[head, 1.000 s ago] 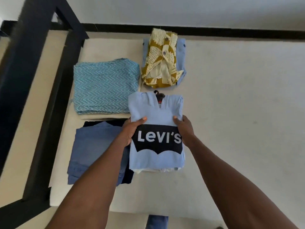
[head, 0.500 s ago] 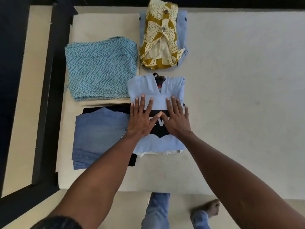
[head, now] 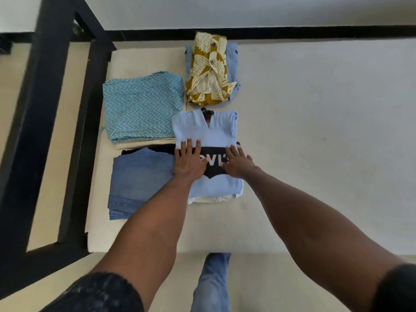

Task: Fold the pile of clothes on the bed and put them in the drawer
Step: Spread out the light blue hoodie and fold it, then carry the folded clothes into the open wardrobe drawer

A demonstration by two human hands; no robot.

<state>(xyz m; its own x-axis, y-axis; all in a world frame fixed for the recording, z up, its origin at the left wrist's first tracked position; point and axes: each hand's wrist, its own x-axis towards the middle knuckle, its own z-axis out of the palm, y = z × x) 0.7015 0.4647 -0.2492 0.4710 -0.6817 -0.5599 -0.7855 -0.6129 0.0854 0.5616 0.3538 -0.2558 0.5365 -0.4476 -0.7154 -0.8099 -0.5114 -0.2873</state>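
A folded light-blue Levi's T-shirt (head: 216, 131) lies on the bed, on top of a white folded garment (head: 211, 198). My left hand (head: 190, 161) presses flat on its left side with straight fingers. My right hand (head: 239, 163) presses flat on its right side, partly covering the black logo. Left of the shirt sits a folded denim stack (head: 139, 181). Behind it lies a folded teal zigzag cloth (head: 144, 104). A mustard and cream patterned shirt (head: 209, 68) rests on a pale-blue garment at the back.
The cream mattress (head: 315, 131) stretches bare to the right of the piles. A black bed frame (head: 45, 122) runs along the left side and the back. My jeans leg (head: 213, 282) stands on the floor below the bed's front edge.
Both hands went from gripping the shirt's sides to lying flat on it, then slid apart toward the shirt's edges. The view shifted back a little.
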